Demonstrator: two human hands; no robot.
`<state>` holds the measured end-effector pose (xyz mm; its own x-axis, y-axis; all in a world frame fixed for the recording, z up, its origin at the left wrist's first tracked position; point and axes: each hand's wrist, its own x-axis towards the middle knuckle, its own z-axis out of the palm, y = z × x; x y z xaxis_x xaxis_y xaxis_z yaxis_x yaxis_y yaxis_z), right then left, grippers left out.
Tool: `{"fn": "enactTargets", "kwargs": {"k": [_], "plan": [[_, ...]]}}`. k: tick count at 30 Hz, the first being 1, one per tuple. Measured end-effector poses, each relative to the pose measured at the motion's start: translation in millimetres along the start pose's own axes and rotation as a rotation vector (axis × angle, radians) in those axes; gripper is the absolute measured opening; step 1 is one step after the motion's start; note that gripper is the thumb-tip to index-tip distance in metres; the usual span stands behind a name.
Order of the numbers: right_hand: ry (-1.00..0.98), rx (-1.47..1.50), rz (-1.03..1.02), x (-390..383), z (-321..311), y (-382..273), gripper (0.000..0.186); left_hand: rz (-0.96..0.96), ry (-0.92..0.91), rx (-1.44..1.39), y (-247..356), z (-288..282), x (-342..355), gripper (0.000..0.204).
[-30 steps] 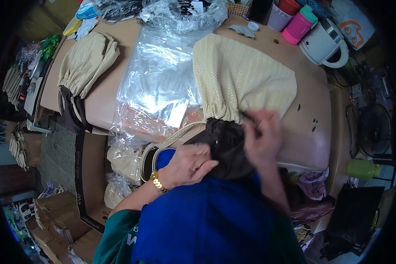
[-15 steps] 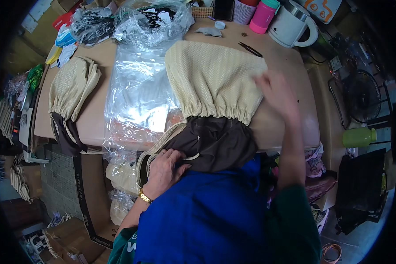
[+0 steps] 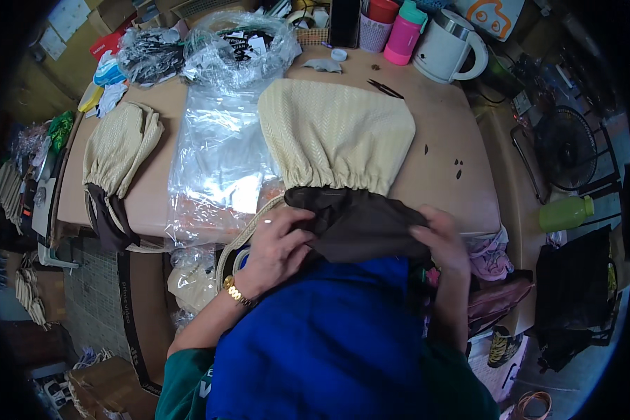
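Observation:
A cream woven bag point(image 3: 336, 133) with a gathered edge lies flat on the tan table point(image 3: 448, 175). Its dark brown fabric top point(image 3: 353, 220) hangs over the near edge. My left hand point(image 3: 276, 248), with a gold watch at the wrist, grips the brown fabric and the cream strap point(image 3: 241, 241) at its left side. My right hand point(image 3: 441, 238) holds the brown fabric at its right side. A blue cloth point(image 3: 329, 336) covers my lap below both hands.
Clear plastic sheets point(image 3: 220, 161) lie left of the bag. A second cream bag point(image 3: 119, 150) rests at the table's left end. Bagged goods point(image 3: 241, 45), a pink bottle point(image 3: 404, 31), a white kettle point(image 3: 448, 45) and black scissors point(image 3: 385, 87) sit at the back. A green bottle point(image 3: 565, 212) stands right.
My right hand came down from the cream fabric to the brown top's right side. The bag now lies flatter and further up the table.

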<state>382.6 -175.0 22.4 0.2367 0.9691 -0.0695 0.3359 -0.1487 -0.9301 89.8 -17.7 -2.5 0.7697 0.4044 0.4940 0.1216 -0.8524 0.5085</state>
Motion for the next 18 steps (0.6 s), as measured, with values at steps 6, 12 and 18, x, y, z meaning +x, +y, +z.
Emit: {"fn": "enactTargets", "kwargs": {"k": [6, 12, 18], "plan": [[0.296, -0.165, -0.418, 14.5, 72.2, -59.5, 0.043, -0.450, 0.140, -0.482, 32.8, -9.9, 46.8, 0.014], [0.386, 0.551, -0.178, 54.2, 36.3, -42.1, 0.041, -0.024, 0.165, 0.020, 36.9, -23.9, 59.8, 0.027], [0.264, 0.033, -0.441, 47.7, 76.9, -55.7, 0.044, -0.286, -0.076, -0.510, 5.0, -7.7, 68.4, 0.029]]}}
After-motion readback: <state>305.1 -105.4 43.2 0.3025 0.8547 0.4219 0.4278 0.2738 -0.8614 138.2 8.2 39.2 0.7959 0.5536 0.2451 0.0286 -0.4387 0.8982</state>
